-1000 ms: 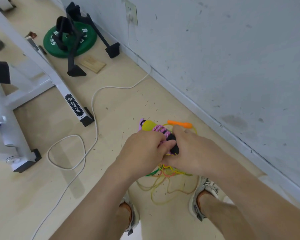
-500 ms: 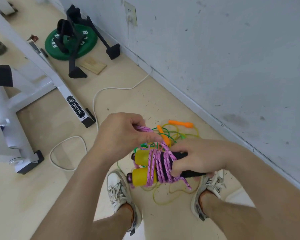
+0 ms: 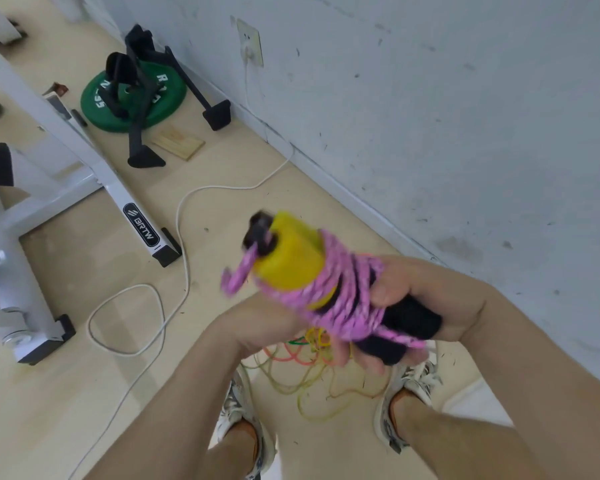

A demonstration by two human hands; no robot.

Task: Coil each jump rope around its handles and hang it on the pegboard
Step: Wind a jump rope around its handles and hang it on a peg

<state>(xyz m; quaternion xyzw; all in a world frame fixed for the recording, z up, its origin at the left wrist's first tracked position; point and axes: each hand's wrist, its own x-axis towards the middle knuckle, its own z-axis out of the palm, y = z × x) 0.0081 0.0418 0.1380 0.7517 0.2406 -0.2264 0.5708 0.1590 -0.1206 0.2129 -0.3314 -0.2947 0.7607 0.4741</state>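
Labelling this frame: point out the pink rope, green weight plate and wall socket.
pink rope (image 3: 352, 323), head view, coils round handles
green weight plate (image 3: 170, 102), head view, right face
wall socket (image 3: 250, 43), head view, faceplate

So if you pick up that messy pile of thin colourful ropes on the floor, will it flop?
Probably: the tangled pile of thin yellow, orange and green ropes lies in loose loops, so it looks limp. It is likely light, since the cords are thin. The loops cross, so it may lift as one snarl.
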